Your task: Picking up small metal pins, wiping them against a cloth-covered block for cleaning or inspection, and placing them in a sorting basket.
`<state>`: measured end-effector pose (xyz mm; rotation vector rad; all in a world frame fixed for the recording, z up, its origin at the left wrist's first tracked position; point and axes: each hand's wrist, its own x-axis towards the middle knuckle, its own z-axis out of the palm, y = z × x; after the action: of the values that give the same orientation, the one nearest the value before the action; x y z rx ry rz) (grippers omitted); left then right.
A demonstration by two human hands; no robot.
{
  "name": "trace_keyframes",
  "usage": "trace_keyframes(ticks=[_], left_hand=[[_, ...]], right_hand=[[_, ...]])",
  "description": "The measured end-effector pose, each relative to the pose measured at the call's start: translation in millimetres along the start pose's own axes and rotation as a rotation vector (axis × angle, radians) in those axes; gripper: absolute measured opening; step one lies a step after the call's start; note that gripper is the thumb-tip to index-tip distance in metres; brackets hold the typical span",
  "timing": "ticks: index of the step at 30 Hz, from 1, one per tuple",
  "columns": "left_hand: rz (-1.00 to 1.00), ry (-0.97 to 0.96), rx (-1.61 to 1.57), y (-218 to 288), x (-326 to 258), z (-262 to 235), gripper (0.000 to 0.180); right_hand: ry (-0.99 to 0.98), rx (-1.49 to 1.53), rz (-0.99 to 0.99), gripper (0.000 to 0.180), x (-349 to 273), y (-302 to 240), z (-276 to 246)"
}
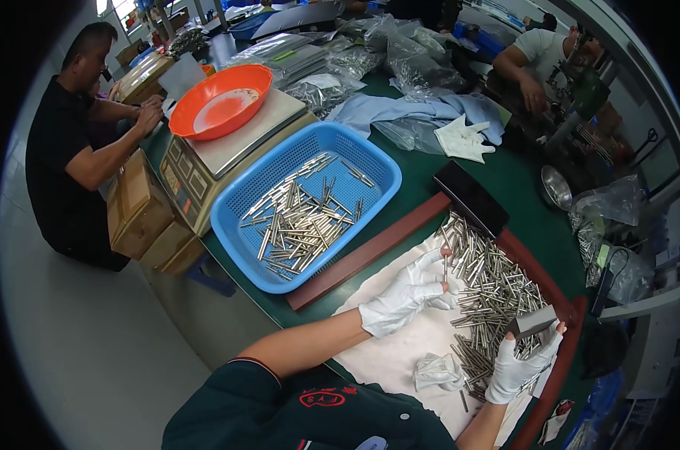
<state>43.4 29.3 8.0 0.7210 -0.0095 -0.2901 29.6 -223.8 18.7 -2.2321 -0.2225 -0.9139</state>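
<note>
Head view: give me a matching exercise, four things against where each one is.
Things:
1. blue basket
2. orange bowl
3. single metal pin
4. small dark block

Places:
A. on the weighing scale
B. in the left hand
C. in the right hand
D. on the green table, beside the scale

Pairs: 1-D, 2-A, 3-B, 4-C

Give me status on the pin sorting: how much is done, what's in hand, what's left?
Done: the blue basket holds a good batch of metal pins. In hand: the left hand holds one pin upright, and the right hand grips a dark block against the pile. Left: a large heap of pins lies on the white cloth, seemingly about as many as in the basket.
</note>
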Motion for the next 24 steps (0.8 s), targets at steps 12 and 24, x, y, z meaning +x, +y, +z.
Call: trace_keyframes(ticks=[12,24], left_hand=[[0.070,0.000,-0.033,2,2,0,0.073],[0.052,-0.013,0.157,2,-8,20,0.071]], right_hand=[[-0.016,0.014,0.012,0.088,1,-8,2],[-0.054,0.100,0.068,0.091,-3,-9,-3]])
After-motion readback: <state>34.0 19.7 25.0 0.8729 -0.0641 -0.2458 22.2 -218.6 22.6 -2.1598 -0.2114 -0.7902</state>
